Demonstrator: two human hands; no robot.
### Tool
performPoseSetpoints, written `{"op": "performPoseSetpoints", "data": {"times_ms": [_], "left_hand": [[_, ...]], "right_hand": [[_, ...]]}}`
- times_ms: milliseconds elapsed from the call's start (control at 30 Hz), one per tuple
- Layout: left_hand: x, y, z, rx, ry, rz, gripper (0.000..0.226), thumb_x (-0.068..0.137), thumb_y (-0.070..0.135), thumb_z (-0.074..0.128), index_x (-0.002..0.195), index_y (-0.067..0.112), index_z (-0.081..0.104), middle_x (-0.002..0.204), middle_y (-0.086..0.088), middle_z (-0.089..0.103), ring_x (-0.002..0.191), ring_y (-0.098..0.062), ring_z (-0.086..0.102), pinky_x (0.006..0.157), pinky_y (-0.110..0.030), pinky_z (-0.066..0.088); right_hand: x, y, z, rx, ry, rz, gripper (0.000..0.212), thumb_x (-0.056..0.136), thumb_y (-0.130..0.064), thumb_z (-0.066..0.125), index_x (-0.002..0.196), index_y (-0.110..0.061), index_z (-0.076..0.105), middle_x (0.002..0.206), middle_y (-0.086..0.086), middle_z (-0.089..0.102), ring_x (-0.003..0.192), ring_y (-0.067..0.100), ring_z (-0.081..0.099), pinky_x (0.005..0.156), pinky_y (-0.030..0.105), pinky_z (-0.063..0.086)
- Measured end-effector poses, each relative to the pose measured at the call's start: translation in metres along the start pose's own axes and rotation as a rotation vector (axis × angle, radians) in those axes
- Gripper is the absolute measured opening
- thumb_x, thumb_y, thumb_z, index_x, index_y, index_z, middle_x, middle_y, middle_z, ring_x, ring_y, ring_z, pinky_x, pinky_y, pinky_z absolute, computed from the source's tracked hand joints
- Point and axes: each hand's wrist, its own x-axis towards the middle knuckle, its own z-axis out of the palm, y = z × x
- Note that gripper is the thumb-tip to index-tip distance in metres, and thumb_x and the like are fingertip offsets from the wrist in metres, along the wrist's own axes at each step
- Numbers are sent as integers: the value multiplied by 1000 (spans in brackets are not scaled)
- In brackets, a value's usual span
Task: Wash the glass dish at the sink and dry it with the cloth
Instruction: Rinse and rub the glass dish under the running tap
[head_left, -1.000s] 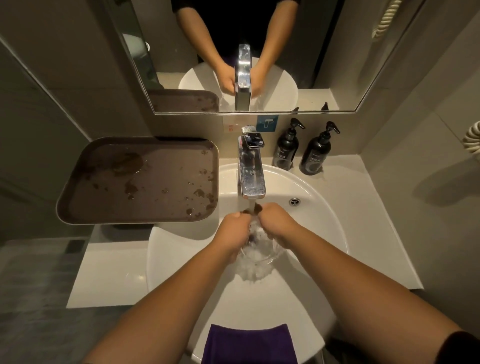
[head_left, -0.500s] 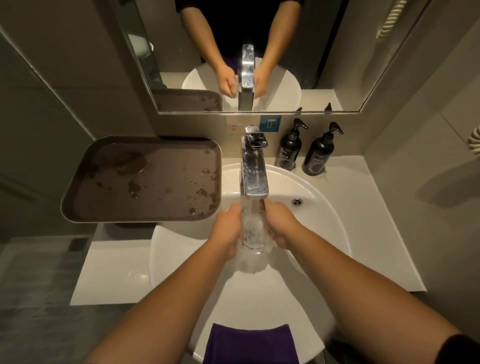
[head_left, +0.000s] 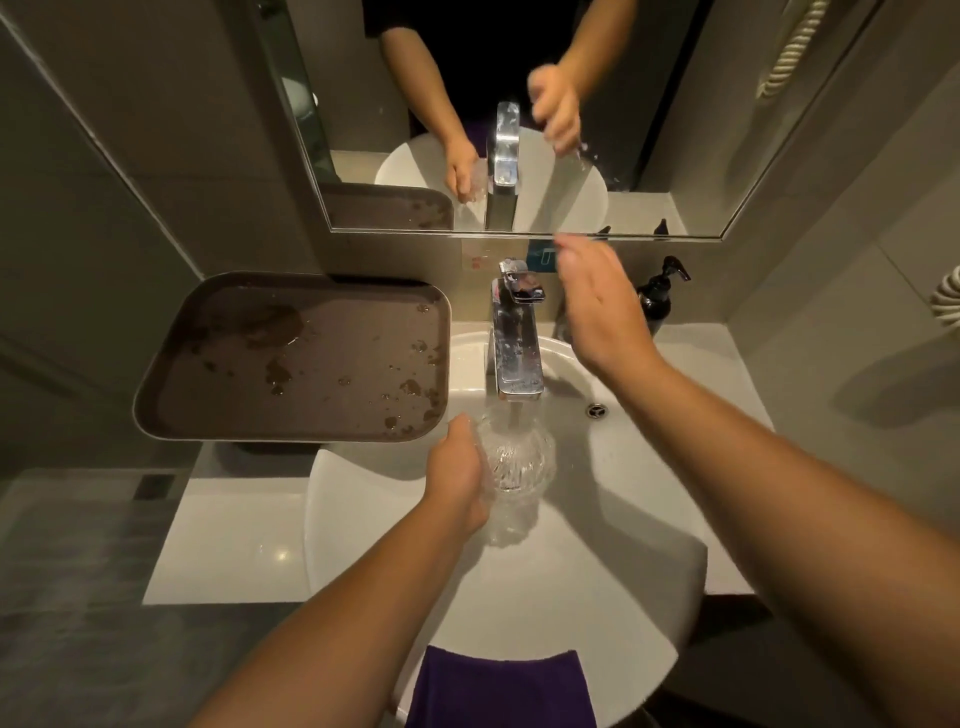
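Note:
The clear cut-glass dish (head_left: 515, 457) sits under the running stream from the chrome faucet (head_left: 514, 345), over the white round sink (head_left: 613, 561). My left hand (head_left: 457, 478) grips the dish from its left side. My right hand (head_left: 597, 306) is raised, fingers apart and holding nothing, just right of the faucet handle (head_left: 522, 286). A purple cloth (head_left: 501, 688) hangs over the sink's near rim.
A wet brown tray (head_left: 291, 358) rests on the left, overhanging the counter. A dark pump bottle (head_left: 662, 293) stands at the back right, partly behind my right hand. The mirror (head_left: 519, 114) hangs above the faucet. The white counter (head_left: 228, 540) flanks the sink.
My right hand has let go of the dish and risen up beside the faucet handle. My left hand alone keeps the dish under the water.

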Motion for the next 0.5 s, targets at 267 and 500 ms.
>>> {"op": "performPoseSetpoints", "data": {"times_ms": [267, 500], "left_hand": [[-6, 0, -1, 69, 28, -14, 38, 83, 36, 52, 98, 8, 72, 101, -17, 74, 96, -37, 70, 86, -59, 54], [-14, 1, -1, 102, 52, 32, 22, 83, 25, 48, 62, 21, 43, 55, -1, 36, 48, -19, 38, 46, -28, 32]], "right_hand": [[-6, 16, 20, -492, -382, -453, 53, 102, -35, 35, 145, -6, 44, 153, 12, 42, 145, 30, 31, 120, 39, 19], [-18, 15, 16, -292, -403, -319, 60, 102, -39, 33, 153, -9, 29, 162, 7, 25, 151, 22, 13, 122, 35, 12]]}}
